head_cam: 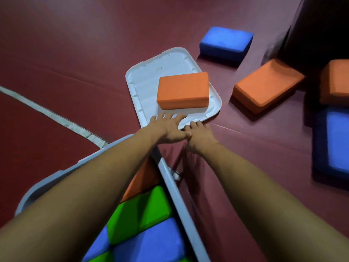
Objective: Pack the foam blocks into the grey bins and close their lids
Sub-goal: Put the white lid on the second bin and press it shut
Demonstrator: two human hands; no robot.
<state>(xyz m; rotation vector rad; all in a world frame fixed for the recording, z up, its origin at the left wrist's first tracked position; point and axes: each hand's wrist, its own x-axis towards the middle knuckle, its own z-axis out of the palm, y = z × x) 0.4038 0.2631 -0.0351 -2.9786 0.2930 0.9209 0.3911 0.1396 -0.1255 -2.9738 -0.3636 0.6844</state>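
A grey bin (175, 190) sits open at the lower left, packed with orange (143, 176), green (143, 210) and blue (151, 244) foam blocks. Its pale lid (151, 80) lies upside down on the floor just beyond it. An orange block (183, 89) rests on the lid. My left hand (166, 127) lies on the lid's near edge with its fingers spread and straight. Right beside it, my right hand (198, 135) curls its fingers over the same edge.
Loose blocks lie on the dark red floor to the right: a blue one (226, 40) at the back, an orange one (266, 84), another orange one (336, 82) at the frame edge and a blue one (334, 140). A white floor line (47, 112) runs on the left.
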